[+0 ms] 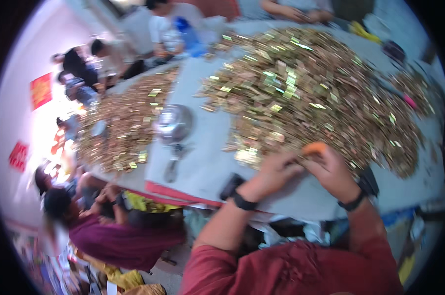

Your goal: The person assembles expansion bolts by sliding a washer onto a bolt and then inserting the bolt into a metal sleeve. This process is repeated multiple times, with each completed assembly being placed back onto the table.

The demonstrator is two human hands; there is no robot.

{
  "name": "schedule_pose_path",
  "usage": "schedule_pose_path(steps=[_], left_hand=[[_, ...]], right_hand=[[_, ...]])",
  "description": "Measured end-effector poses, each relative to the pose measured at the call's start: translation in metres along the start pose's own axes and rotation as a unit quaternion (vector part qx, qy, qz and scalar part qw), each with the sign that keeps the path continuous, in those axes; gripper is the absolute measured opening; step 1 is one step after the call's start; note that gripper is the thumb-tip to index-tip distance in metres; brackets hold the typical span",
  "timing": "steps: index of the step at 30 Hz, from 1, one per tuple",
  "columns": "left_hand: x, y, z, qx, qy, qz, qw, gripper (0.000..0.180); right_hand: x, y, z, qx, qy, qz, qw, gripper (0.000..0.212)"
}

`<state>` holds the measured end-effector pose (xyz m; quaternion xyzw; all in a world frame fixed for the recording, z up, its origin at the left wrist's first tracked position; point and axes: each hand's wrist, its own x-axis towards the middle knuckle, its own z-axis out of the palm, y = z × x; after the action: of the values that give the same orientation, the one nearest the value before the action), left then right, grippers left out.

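- One pale-topped work table (207,142), red edging along its near left side; person in red top at near side.
- Main heap of small flat glossy gold-brown pieces (301,93), spread over most of the tabletop, directly ahead of both hands; some pieces glint. Single pieces too blurred to identify.
- Second heap of similar pieces (126,115), farther left, bare strip of tabletop between the two.
- Co-worker in purple top (126,241), seated lower left, hands near each other; more people beyond the left heap and at far side.
- Left hand (281,172), at near edge of main heap, fingers bent, fingertips meeting the right's or nearly so; cannot tell if anything is pinched.
- Right hand (329,164), same spot, fingers curled inward; grip cannot be told, blurred. Dark bands on both wrists.
- Round shiny metal container (173,123), between the heaps, elongated metal item just below it.
- Black block-shaped item (232,186), near left wrist.
- Orange piece (315,147), at right hand's fingers; held or worn, unclear.
- Pink item (409,102), right part of main heap.
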<state>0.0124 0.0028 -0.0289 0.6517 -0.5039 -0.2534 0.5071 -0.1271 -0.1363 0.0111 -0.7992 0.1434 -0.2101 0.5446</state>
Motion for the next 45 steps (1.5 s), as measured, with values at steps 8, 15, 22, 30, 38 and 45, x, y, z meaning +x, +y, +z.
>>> schedule_pose_path(steps=[8, 15, 22, 30, 38, 45], left_hand=[[0.013, 0.024, 0.002, -0.060, -0.052, -0.084, 0.993, 0.016], [0.007, 0.022, 0.008, -0.023, -0.051, -0.056, 0.997, 0.016], [0.009, 0.025, 0.009, -0.120, 0.009, -0.129, 0.984, 0.010], [0.009, 0.025, 0.012, -0.129, 0.042, -0.143, 0.980, 0.013], [0.012, 0.026, 0.016, -0.161, 0.067, -0.153, 0.973, 0.012], [0.004, 0.033, 0.012, -0.176, 0.074, -0.203, 0.960, 0.008]], right_hand=[[0.003, 0.004, -0.029, -0.069, -0.071, -0.064, 0.993, 0.013], [-0.006, 0.014, -0.025, -0.195, -0.050, -0.034, 0.979, 0.031], [-0.006, 0.013, -0.022, 0.090, -0.052, 0.113, 0.988, 0.028], [-0.004, 0.015, -0.019, 0.231, -0.035, 0.137, 0.963, 0.022], [-0.011, 0.018, -0.023, 0.217, -0.085, 0.166, 0.958, 0.031], [-0.014, -0.001, -0.030, 0.026, -0.042, 0.059, 0.997, 0.019]])
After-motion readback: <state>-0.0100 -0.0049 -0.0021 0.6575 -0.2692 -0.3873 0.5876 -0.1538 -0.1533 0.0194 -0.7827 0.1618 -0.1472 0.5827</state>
